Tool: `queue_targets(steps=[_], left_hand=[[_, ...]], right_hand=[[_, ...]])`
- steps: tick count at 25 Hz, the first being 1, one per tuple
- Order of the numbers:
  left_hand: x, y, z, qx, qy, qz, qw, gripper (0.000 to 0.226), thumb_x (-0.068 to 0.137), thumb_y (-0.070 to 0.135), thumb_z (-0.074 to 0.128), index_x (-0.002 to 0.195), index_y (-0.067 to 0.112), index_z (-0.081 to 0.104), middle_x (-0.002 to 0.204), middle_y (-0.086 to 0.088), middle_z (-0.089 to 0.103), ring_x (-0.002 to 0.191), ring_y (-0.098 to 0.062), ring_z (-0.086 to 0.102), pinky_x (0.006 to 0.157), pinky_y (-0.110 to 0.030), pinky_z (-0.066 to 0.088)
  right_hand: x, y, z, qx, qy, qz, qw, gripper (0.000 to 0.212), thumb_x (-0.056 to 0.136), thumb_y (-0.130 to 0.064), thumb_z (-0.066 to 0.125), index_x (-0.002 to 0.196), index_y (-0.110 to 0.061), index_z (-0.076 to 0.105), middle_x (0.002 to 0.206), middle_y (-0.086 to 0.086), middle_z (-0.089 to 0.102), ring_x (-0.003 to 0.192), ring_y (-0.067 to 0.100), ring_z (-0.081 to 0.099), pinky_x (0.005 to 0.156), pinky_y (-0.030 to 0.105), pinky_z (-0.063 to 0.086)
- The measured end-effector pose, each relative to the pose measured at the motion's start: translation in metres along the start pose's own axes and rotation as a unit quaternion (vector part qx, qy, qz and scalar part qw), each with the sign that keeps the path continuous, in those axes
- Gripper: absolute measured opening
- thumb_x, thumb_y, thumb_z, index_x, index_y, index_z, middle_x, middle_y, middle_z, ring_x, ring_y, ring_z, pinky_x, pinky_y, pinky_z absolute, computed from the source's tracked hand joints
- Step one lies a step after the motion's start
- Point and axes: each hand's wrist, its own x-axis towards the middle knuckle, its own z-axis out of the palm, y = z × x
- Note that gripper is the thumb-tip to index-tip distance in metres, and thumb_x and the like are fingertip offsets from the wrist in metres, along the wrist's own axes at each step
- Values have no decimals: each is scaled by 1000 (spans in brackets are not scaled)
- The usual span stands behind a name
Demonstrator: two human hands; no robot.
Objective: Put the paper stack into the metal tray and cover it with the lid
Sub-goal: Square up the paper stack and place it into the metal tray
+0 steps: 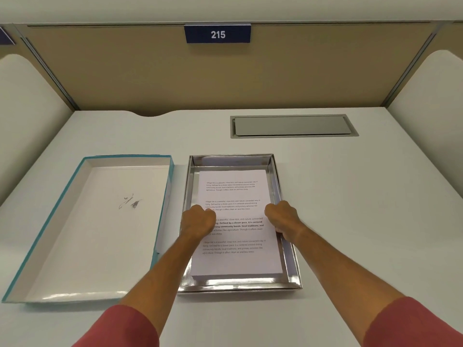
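Observation:
A shiny metal tray (pixel 239 284) sits on the white desk in front of me. Inside it lies the paper stack (pixel 234 261), white sheets with printed paragraphs, flat and roughly centred. My left hand (pixel 198 222) grips the stack's left edge and my right hand (pixel 283 219) grips its right edge, fingers curled under. The lid (pixel 100 221), teal outside and white inside, rests upside down on the desk just left of the tray, apart from it.
A grey cable flap (pixel 292 125) is set into the desk behind the tray. Beige partition walls enclose the desk at the back and both sides, with a blue sign reading 215 (pixel 218 34).

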Motion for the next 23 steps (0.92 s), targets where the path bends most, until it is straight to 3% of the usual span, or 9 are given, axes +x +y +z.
queue_targets(steps=[4, 6, 8, 10, 12, 14, 19, 23], left_hand=[[0, -3, -1, 23, -11, 25, 999, 11, 93, 20, 50, 94, 9, 53, 119, -14, 66, 70, -17, 57, 62, -26, 52], [-4, -10, 1, 58, -34, 33, 997, 20, 90, 23, 55, 101, 7, 54, 116, -13, 65, 74, -17, 58, 67, -29, 55], [-13, -24, 4, 120, -63, 56, 989, 49, 84, 30, 63, 123, 5, 47, 122, -12, 60, 93, -22, 61, 76, -29, 55], [-28, -40, 7, 166, -98, 85, 978, 86, 77, 37, 71, 144, 6, 26, 131, -11, 51, 108, -22, 56, 80, -25, 50], [-38, -57, 10, 190, -131, 97, 968, 115, 69, 46, 77, 152, 13, 4, 138, -10, 41, 119, -22, 50, 91, -30, 50], [-42, -70, 11, 212, -149, 99, 961, 133, 60, 51, 80, 153, 20, -10, 141, -9, 37, 124, -26, 46, 100, -39, 50], [-53, -72, 13, 282, -128, 138, 941, 134, 68, 40, 81, 149, 18, -24, 143, -14, 27, 133, -27, 36, 108, -40, 40], [-57, -65, 16, 333, -108, 137, 926, 128, 73, 34, 79, 149, 15, -21, 146, -17, 21, 135, -27, 31, 109, -40, 38]], right_hand=[[-6, 2, -2, -33, -6, -38, 999, 17, 87, -14, 47, 71, -12, 49, 75, 0, 55, 63, 13, 51, 51, 22, 39], [-13, 10, -1, -109, -33, -84, 990, 11, 86, -20, 56, 90, -10, 57, 88, 0, 61, 74, 14, 57, 58, 23, 44], [-22, 25, 3, -199, -73, -142, 967, 45, 82, -29, 66, 121, -11, 50, 114, 2, 64, 93, 18, 60, 73, 21, 48], [-32, 41, 4, -258, -119, -176, 942, 84, 77, -37, 74, 143, -11, 29, 132, 7, 55, 112, 23, 56, 88, 23, 46], [-40, 55, 5, -312, -155, -181, 920, 114, 73, -43, 78, 153, -17, 1, 142, 12, 37, 128, 27, 43, 100, 29, 41], [-44, 63, 4, -354, -167, -193, 900, 125, 71, -43, 80, 153, -22, -12, 148, 13, 20, 137, 29, 32, 108, 32, 36], [-41, 73, 14, -426, -132, -234, 864, 124, 73, -33, 80, 151, -23, -16, 150, 25, 7, 144, 42, 10, 113, 38, 29], [-39, 78, 19, -450, -100, -252, 851, 124, 73, -30, 81, 152, -21, -14, 145, 28, 17, 139, 43, 21, 107, 38, 38]])
